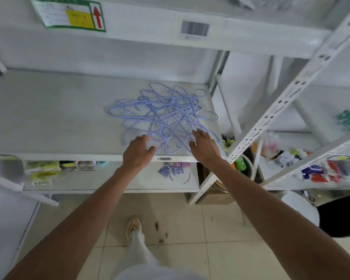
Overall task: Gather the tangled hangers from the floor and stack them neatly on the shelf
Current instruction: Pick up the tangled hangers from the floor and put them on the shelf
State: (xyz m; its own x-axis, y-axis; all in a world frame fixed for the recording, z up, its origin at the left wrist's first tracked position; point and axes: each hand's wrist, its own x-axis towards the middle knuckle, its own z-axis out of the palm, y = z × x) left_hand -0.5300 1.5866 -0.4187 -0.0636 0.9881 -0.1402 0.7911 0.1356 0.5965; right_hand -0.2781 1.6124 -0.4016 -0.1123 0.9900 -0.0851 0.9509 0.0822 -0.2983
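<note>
A tangled heap of thin lilac wire hangers (pixel 166 114) lies on the right half of the white shelf (pixel 49 118), reaching almost to its front edge. My left hand (pixel 137 152) hovers over the shelf's front edge at the heap's near left side, fingers loosely bent, fingertips touching the nearest wires. My right hand (pixel 204 146) lies flat with straight fingers on the heap's near right corner. Neither hand grips a hanger.
A white slotted upright (pixel 271 116) slants past the shelf's right end. The lower shelf (pixel 113 178) holds packaged goods. More goods sit on a shelf to the right (pixel 321 168). A labelled shelf (pixel 129 31) hangs above. Below are tiled floor and my shoe (pixel 133 227).
</note>
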